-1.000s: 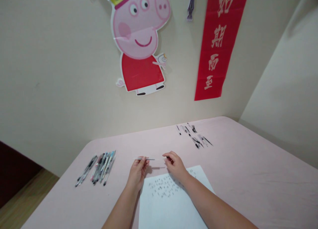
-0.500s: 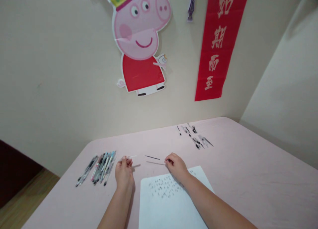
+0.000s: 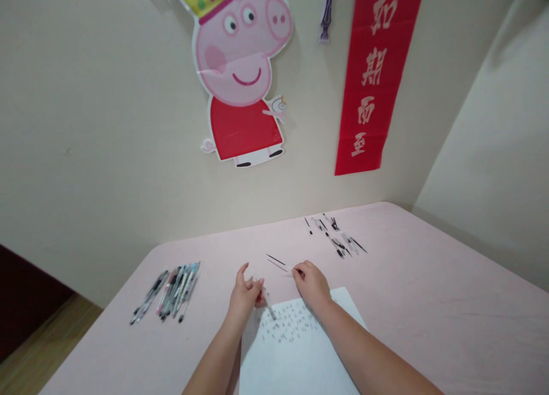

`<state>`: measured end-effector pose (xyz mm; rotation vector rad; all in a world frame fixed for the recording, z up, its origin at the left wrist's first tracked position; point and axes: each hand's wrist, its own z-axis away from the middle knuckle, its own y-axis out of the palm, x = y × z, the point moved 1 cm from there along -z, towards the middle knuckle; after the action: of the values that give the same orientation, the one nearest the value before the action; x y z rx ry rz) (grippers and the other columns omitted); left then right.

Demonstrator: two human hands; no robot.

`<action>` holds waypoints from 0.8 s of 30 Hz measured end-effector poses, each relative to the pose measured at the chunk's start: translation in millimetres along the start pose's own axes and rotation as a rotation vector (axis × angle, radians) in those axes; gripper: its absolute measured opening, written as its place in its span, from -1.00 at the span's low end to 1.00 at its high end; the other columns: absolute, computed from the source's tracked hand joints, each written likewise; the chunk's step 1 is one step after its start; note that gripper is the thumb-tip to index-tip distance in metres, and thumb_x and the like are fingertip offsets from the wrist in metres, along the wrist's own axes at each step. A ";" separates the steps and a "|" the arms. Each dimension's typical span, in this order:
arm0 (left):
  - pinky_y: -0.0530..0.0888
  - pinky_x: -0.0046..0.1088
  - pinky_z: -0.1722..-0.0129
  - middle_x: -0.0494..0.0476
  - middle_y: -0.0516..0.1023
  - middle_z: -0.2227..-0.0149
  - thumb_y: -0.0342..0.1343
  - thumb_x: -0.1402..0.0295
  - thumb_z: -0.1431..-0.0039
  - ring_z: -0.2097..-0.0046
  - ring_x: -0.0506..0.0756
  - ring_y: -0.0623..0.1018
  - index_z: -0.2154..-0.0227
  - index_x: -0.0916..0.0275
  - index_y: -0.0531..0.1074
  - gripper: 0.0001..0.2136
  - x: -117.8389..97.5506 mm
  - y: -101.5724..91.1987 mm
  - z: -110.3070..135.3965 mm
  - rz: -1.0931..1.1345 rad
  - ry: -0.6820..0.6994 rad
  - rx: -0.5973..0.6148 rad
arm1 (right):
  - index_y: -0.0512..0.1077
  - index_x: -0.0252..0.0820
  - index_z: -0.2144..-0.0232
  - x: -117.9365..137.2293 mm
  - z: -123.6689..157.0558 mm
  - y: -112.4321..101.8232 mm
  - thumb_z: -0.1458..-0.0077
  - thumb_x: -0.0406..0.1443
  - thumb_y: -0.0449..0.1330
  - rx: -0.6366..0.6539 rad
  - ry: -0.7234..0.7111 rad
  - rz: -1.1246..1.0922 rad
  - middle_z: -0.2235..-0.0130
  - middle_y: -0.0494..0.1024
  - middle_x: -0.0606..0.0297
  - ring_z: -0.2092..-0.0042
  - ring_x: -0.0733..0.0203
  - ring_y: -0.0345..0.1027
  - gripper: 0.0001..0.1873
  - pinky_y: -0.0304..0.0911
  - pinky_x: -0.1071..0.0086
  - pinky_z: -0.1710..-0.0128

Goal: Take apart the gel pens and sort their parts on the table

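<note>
My left hand (image 3: 245, 296) is over the upper left edge of the paper, index finger raised, the other fingers closed on a clear pen barrel (image 3: 270, 304) that slants down to the right. My right hand (image 3: 313, 285) is at the paper's top edge, pinching the clear end of a pen refill (image 3: 277, 260). The refill's dark part points up and left, above the table. Beneath both hands lies a white sheet of paper (image 3: 295, 363) with rows of small handwritten marks, too small to read.
Several pens (image 3: 178, 289) lie in a cluster on the pink table (image 3: 429, 303) at left. Toward the back right are several small dark and clear pen parts (image 3: 338, 240). Behind the table, the wall carries a pig cutout (image 3: 246, 126) and a red banner (image 3: 373, 98).
My left hand has moved right with the pen barrel, which now slants down over the paper. The refill in my right hand has tilted and shifted slightly up and right.
</note>
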<state>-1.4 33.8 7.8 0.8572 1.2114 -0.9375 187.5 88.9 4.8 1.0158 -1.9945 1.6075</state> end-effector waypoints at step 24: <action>0.25 -0.45 0.25 0.20 0.54 0.34 0.04 0.36 -0.11 0.27 0.12 0.48 0.32 0.25 0.46 -0.86 -3.5 53.4 -9.9 -0.902 0.283 0.036 | 0.56 -0.13 0.44 -7.8 -7.3 1.6 -0.13 -0.27 0.05 0.044 -0.019 -0.049 0.34 0.59 0.22 0.29 0.16 0.42 -0.72 0.22 0.37 0.28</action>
<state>43.9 63.6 12.1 0.4509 1.8894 -1.5873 190.5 98.2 0.3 1.0914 -1.9384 1.6282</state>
